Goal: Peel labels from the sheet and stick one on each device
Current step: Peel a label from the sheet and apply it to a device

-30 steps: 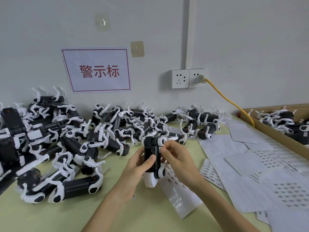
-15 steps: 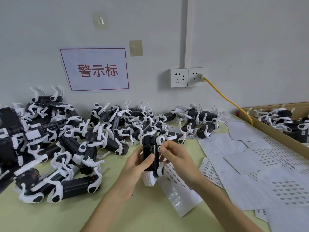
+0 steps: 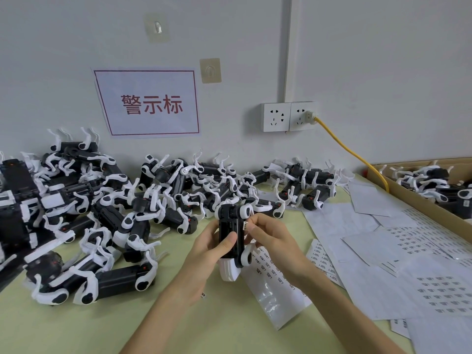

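The left hand (image 3: pixel 209 249) grips a black-and-white device (image 3: pixel 229 226) upright above the desk (image 3: pixel 178 323). The right hand (image 3: pixel 273 238) pinches a small white label (image 3: pixel 245 224) at the device's right edge. The label sheet (image 3: pixel 275 284) lies under the right wrist. Far right of that hand, a cardboard box (image 3: pixel 419 203) holds more devices (image 3: pixel 431 180).

A plain grey-white wall (image 3: pixel 383 60) backs the pale yellow-green tabletop (image 3: pixel 102 323). On the wall hangs a white paper sign with red border and red characters (image 3: pixel 148 103), with a clear adhesive hook (image 3: pixel 157 28) and a beige adhesive hook (image 3: pixel 210 70) above. A white conduit strip (image 3: pixel 291 47) drops to a white double socket (image 3: pixel 288 116), its right outlet holding a yellow cable (image 3: pixel 352 154).
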